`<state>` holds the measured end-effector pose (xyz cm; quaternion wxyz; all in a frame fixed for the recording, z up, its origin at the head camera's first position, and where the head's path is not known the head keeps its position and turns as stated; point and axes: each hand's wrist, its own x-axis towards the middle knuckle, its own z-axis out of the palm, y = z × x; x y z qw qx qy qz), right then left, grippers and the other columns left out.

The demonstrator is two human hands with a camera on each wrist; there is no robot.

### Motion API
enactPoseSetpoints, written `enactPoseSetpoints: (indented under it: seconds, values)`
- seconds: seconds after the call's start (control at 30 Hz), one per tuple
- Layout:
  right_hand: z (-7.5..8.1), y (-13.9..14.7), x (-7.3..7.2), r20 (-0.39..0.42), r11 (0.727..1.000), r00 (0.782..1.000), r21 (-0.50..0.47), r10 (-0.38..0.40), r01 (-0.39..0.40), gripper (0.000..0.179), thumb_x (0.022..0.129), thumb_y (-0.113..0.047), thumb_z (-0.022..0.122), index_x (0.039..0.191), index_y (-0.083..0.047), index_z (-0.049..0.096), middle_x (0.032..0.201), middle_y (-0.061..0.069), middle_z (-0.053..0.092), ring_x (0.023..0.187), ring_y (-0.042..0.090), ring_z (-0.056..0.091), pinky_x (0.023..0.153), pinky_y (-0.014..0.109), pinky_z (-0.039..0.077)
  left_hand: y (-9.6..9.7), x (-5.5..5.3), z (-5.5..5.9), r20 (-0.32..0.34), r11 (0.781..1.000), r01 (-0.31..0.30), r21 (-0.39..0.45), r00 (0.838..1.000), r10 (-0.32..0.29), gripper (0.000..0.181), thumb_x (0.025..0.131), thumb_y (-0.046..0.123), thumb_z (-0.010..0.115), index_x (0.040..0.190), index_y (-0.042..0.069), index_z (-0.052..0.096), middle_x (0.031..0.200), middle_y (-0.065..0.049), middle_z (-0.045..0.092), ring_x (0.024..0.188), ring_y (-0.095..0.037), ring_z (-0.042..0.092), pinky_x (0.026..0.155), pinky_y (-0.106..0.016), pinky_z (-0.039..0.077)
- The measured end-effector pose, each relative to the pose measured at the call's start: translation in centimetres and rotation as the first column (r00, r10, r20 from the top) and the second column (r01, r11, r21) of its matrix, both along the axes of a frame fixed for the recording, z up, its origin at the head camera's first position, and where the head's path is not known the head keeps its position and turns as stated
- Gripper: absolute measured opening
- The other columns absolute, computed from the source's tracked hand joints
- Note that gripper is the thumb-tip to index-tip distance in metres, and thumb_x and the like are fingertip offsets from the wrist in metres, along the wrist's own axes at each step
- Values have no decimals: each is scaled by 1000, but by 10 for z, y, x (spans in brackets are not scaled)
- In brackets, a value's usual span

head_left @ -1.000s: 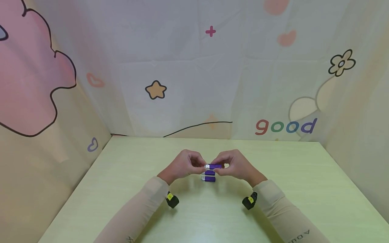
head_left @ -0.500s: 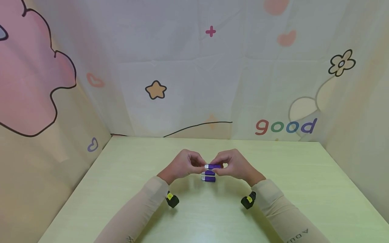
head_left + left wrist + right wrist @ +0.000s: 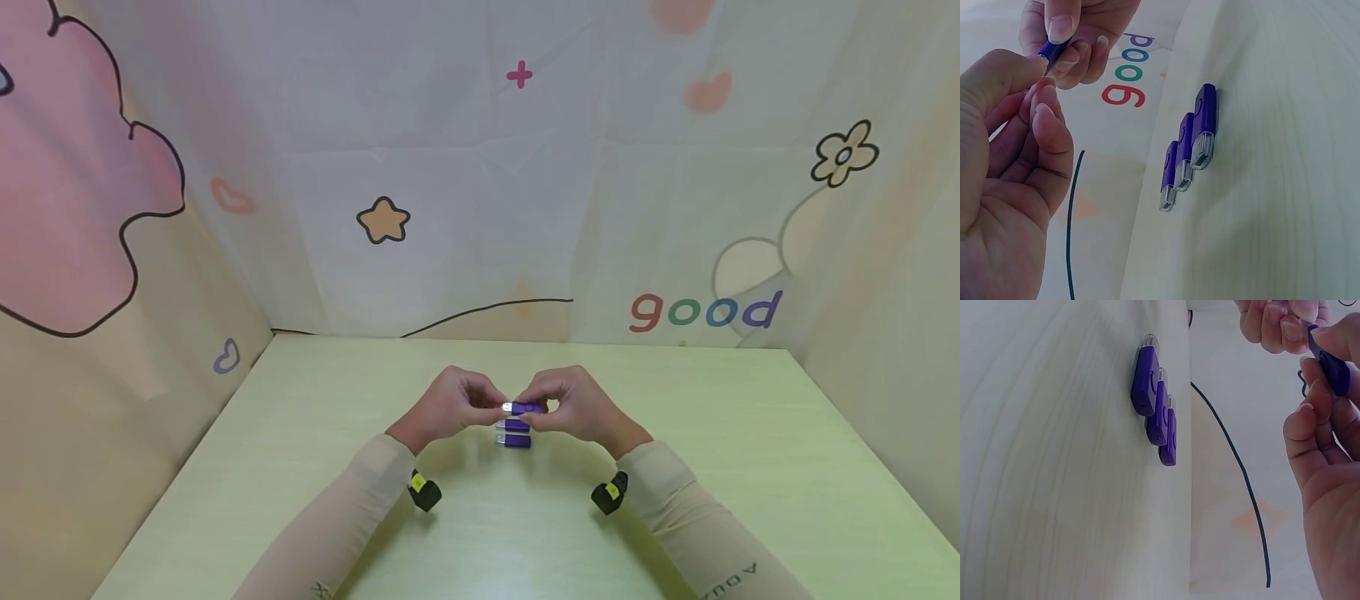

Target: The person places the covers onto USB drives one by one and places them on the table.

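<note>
A purple USB flash drive (image 3: 527, 408) with a silvery end is held up between both hands above the table. My right hand (image 3: 573, 400) pinches its purple body between thumb and fingers. At the silvery end, my left hand (image 3: 457, 402) grips with thumb and index fingertip, largely covering that end in the wrist views. Below lie more purple flash drives with clear caps: a near one (image 3: 517, 442) and a middle one (image 3: 516, 425). Both wrist views show three in a row on the table, the nearest flash drive (image 3: 1205, 122) pointing its cap leftward in the head view.
The pale wooden table (image 3: 360, 533) extends around both arms. A printed curtain (image 3: 450, 167) with a star, a flower and the word "good" hangs behind and at the sides. Small black cameras (image 3: 426, 493) sit at both wrists.
My right hand has shifted slightly left with the held flash drive, whose silvery end sits a little further into the left fingertips. The flash drives on the table stay put.
</note>
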<state>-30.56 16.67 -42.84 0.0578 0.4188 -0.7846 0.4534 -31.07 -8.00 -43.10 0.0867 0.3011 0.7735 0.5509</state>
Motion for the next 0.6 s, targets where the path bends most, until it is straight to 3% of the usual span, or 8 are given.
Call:
enactPoseSetpoints:
  seconds: [0.1, 0.33, 0.6]
  values:
    - [-2, 2, -2, 7, 1000, 1000, 2, 5, -5, 17, 82, 2, 81, 97, -7, 82, 83, 3, 75, 69, 7, 61, 63, 25, 55, 0, -1, -1, 0, 1000, -5, 1, 1000, 5, 10, 86, 8, 82, 95, 5, 81, 91, -9, 79, 74, -11, 68, 70, -25, 58]
    - [20, -5, 16, 26, 1000, 999, 10, -28, 28, 18, 82, 9, 77, 98, 2, 79, 85, 13, 76, 69, 8, 60, 64, 21, 52, 0, -2, -1, -6, 1000, -5, 6, 1000, 5, 10, 86, 8, 82, 96, 6, 80, 90, -6, 78, 74, -11, 66, 71, -26, 58]
    - [-2, 5, -6, 48, 989, 989, 53, -142, 139, 20, 83, 0, 81, 102, -4, 79, 87, 8, 76, 72, 13, 60, 65, 23, 51, 0, -14, -3, -17, 1000, -31, -6, 999, 31, 10, 87, 10, 82, 96, 7, 79, 90, -4, 78, 76, -11, 68, 73, -28, 60]
